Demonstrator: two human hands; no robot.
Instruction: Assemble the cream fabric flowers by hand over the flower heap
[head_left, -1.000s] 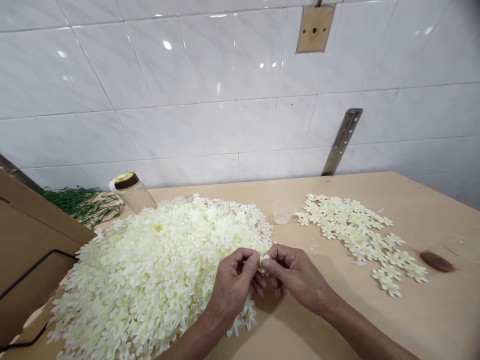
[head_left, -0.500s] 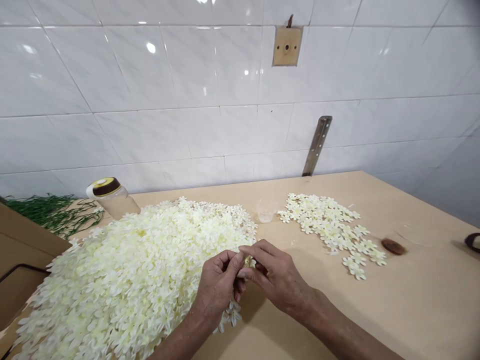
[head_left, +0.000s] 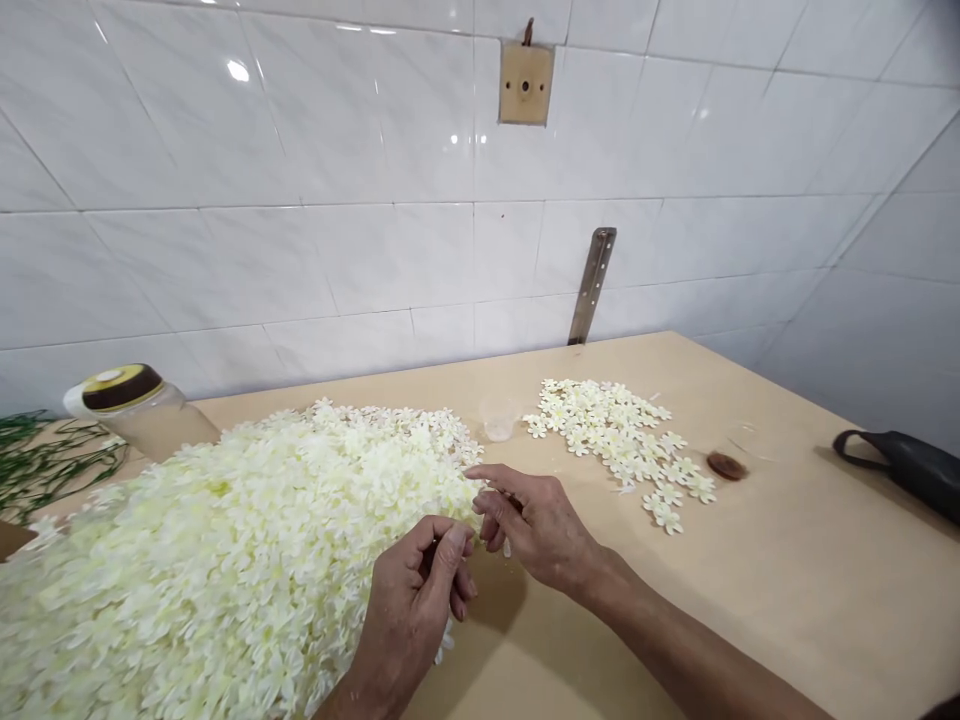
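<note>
Flower pile [head_left: 225, 560] on table [head_left: 750, 590]; left hand [head_left: 409, 605] at pile's right edge, thumb and finger pinched, can't tell on what; right hand [head_left: 536, 525] just beside, apart, loosely parted. Loose flowers [head_left: 619, 432] right of pile; bottle [head_left: 161, 418] behind pile's left part.

Small, creamy-white petalled flowers [head_left: 225, 560] are heaped at lower left; a bare left hand [head_left: 412, 605] and right hand [head_left: 540, 525] are held lower-centre.

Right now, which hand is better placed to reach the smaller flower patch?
Probably the right hand: it is nearer the flower patch, while the left hand is farther off, by the large heap.
</note>
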